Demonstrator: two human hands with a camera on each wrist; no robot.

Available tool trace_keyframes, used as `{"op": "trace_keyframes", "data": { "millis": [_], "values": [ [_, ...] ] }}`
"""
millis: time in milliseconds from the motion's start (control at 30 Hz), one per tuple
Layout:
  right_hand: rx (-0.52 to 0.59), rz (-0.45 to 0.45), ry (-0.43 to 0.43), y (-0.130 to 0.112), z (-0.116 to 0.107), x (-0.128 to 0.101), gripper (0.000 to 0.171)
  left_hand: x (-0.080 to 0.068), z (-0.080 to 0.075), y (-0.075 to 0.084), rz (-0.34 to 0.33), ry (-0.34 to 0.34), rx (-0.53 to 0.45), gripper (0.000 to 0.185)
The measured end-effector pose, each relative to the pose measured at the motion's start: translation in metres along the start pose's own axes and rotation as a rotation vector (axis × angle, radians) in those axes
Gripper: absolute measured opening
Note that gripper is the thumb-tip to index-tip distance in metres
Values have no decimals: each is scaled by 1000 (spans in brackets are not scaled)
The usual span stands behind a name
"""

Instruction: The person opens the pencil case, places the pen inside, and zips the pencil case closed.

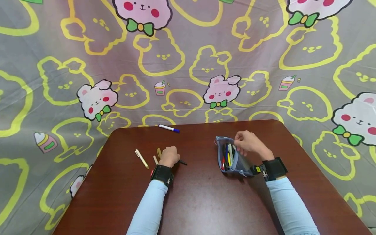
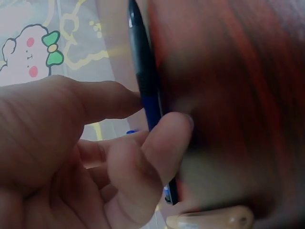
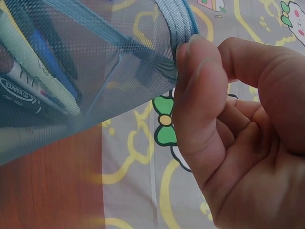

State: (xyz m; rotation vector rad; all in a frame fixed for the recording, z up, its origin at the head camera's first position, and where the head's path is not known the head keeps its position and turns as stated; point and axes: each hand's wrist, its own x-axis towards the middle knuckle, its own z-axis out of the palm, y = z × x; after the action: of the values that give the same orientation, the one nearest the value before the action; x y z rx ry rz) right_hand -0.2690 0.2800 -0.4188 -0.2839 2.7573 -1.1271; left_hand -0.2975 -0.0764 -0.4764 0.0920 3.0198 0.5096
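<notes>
My left hand (image 1: 169, 157) is low over the table, left of centre. In the left wrist view, its thumb and fingertips pinch a dark pen (image 2: 141, 59) with a blue section; the black end of this pen (image 1: 183, 162) pokes out to the right in the head view. On the right, my right hand (image 1: 249, 142) pinches the zippered edge of a blue mesh pencil case (image 1: 241, 164). That case gapes at the top, and several pens and markers (image 1: 228, 156) lie inside. Through the mesh in the right wrist view, a light green pen (image 3: 40, 64) shows.
A cream pen (image 1: 142, 159) lies left of my left hand. Beside that hand are a tan pen (image 1: 159, 152) and a beige one (image 1: 155, 160), partly covered. A white marker with a blue cap (image 1: 168, 128) rests near the table's far edge, before a patterned cloth (image 1: 188, 85).
</notes>
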Motion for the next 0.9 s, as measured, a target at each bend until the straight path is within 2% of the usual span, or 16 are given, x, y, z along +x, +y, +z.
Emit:
{"op": "trace_keyframes", "data": {
  "millis": [133,333,900],
  "values": [
    [2,-10,-5,0,1,0,11,1,5,0,1,-9,30,16],
    [-11,-12,-1,0,1,1,10,2,4,7,-19,-25,42,21],
    [-16,9,-6,-3,1,1,9,3,6,14,-78,-103,-3,19]
  ]
}}
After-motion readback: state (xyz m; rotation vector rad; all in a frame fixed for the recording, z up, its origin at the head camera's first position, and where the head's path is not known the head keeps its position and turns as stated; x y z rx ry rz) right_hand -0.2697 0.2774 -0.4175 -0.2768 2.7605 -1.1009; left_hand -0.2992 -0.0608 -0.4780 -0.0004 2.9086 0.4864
